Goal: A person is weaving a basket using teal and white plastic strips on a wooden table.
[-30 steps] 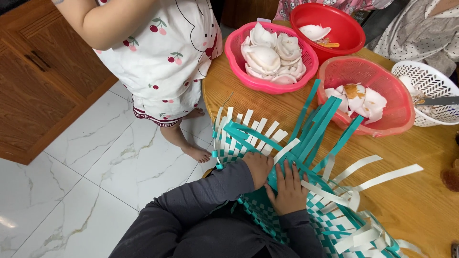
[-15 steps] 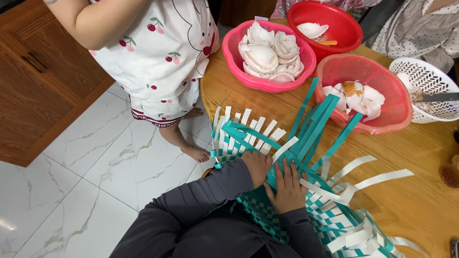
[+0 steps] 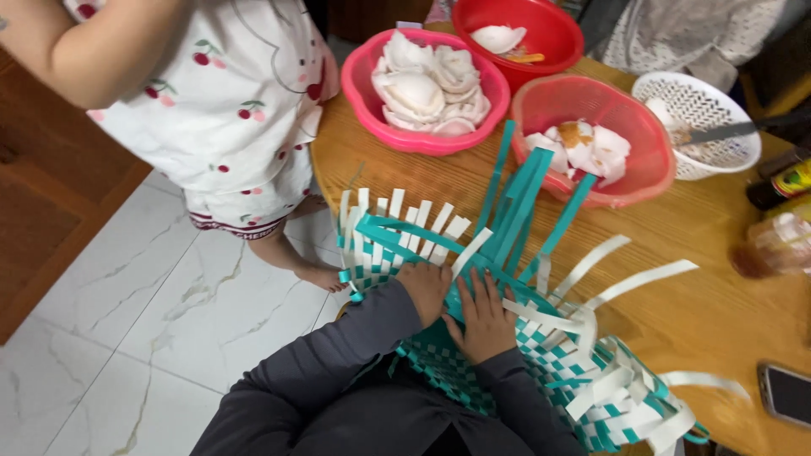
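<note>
Weaving under way: left hand (image 3: 425, 290) and right hand (image 3: 483, 314) press spread flat on the mat (image 3: 473, 371); next, tucking a loose strip (image 3: 541, 203).

Looked like a home dining area: round wooden table (image 3: 693, 312) on a white marble-tiled floor (image 3: 144, 321), wooden cabinet (image 3: 51, 211) beside it. Held plastic bowls (image 3: 422, 139) of white food pieces, a white colander (image 3: 718, 110), a phone (image 3: 786, 393).
</note>
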